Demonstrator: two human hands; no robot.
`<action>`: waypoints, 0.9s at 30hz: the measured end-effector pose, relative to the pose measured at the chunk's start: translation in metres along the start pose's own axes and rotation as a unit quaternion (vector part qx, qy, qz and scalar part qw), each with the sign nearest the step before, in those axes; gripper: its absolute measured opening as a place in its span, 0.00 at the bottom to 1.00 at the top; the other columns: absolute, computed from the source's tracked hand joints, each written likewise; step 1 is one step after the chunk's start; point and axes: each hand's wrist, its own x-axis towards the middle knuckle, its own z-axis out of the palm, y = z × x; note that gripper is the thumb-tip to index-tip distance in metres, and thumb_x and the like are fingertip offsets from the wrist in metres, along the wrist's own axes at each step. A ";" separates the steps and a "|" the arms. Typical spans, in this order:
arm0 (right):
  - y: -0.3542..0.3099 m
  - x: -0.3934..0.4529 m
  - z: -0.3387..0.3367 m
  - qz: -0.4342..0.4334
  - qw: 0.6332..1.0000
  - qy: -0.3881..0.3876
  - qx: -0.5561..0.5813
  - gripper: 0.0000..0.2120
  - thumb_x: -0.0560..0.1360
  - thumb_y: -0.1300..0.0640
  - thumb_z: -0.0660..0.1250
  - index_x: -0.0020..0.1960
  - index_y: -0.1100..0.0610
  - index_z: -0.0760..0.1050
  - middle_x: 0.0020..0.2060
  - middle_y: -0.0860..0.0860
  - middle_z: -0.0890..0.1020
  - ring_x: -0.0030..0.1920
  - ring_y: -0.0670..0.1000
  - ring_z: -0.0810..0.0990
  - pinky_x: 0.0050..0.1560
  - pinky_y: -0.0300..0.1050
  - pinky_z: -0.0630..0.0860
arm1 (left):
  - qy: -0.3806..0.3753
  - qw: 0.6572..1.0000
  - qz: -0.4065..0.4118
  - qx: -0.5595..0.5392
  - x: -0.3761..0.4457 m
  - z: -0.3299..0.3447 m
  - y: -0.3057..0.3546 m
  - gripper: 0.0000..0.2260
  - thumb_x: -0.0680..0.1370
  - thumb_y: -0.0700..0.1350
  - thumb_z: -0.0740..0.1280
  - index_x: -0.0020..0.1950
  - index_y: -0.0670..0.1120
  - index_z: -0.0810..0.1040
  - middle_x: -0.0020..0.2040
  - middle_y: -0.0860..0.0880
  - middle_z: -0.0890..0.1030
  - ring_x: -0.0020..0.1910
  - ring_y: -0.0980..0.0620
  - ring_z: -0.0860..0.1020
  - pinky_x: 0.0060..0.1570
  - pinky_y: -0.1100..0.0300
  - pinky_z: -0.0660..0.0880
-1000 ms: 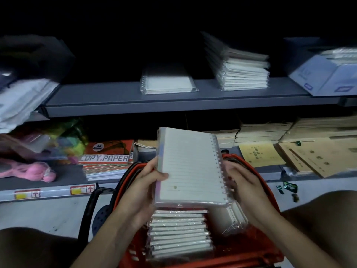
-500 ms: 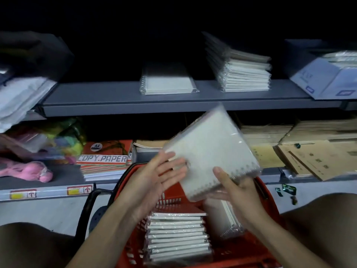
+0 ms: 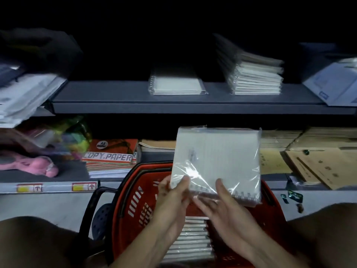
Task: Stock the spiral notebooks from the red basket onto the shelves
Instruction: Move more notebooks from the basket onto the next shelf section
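Both hands, left hand (image 3: 172, 198) and right hand (image 3: 222, 206), pinch the wrapped spiral notebook (image 3: 217, 163) by its near coil edge, their fingers grasping it above the red basket (image 3: 139, 192), below the grey shelf (image 3: 116, 93).

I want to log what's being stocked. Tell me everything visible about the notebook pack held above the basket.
The notebook pack is a stack of white, lined spiral notebooks in clear, glossy, crinkled wrap. Its wire spiral runs along the near bottom edge. It is held above the red basket, tilted up toward the shelves; the left hand pinches its lower left corner and the right hand supports it beneath.
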 end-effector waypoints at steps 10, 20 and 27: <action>-0.031 0.003 -0.050 0.163 0.858 -0.031 -0.486 0.13 0.79 0.57 0.68 0.64 0.54 0.78 0.55 0.52 0.85 0.56 0.52 0.84 0.66 0.57 0.76 | 0.023 0.991 0.128 -0.021 0.026 -0.044 0.082 0.26 0.75 0.47 0.73 0.70 0.40 0.74 0.66 0.38 0.79 0.66 0.41 0.78 0.68 0.42 0.71; -0.031 0.014 -0.018 -0.043 0.988 0.039 -0.142 0.21 0.76 0.60 0.66 0.69 0.58 0.74 0.60 0.60 0.83 0.60 0.60 0.83 0.60 0.61 0.79 | 0.029 0.991 0.122 0.046 0.014 -0.009 0.085 0.22 0.77 0.47 0.70 0.66 0.35 0.75 0.60 0.38 0.83 0.58 0.42 0.83 0.55 0.49 0.82; -0.034 0.005 -0.001 -0.109 0.992 0.045 -0.039 0.15 0.80 0.61 0.62 0.64 0.57 0.77 0.56 0.57 0.85 0.51 0.55 0.87 0.50 0.51 0.84 | -0.132 0.953 0.113 0.249 -0.018 -0.006 0.069 0.28 0.79 0.43 0.61 0.69 0.75 0.65 0.64 0.61 0.80 0.57 0.50 0.83 0.40 0.49 0.81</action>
